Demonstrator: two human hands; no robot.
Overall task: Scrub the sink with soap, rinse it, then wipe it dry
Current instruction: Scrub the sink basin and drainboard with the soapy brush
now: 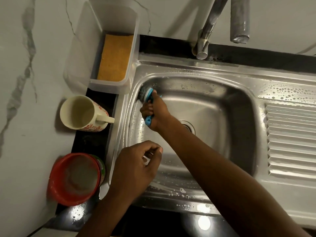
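- Scrub step underway: right hand (156, 111) clamped round blue-handled scrubber (145, 92), its head against the far-left corner of the sink (213, 103) basin.
- Left hand (135, 168) loosely curled, apparently empty, over near-left rim.
- Suds (282, 94) on drainboard; judging by that, rinse and dry-wipe not yet done.

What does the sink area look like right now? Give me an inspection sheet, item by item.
Surface: steel sink wet, suds on the drainboard.
Job's things: brush pressed to the basin's far left corner; tap shows no stream.
Clutter: mug, red tub, sponge in a clear box, all left of the sink.
Grippers: right hand grips the brush; left hand hovers with fingers curled, contents unclear.
Cables: nothing seen.
Surroundings: marble wall, black counter.
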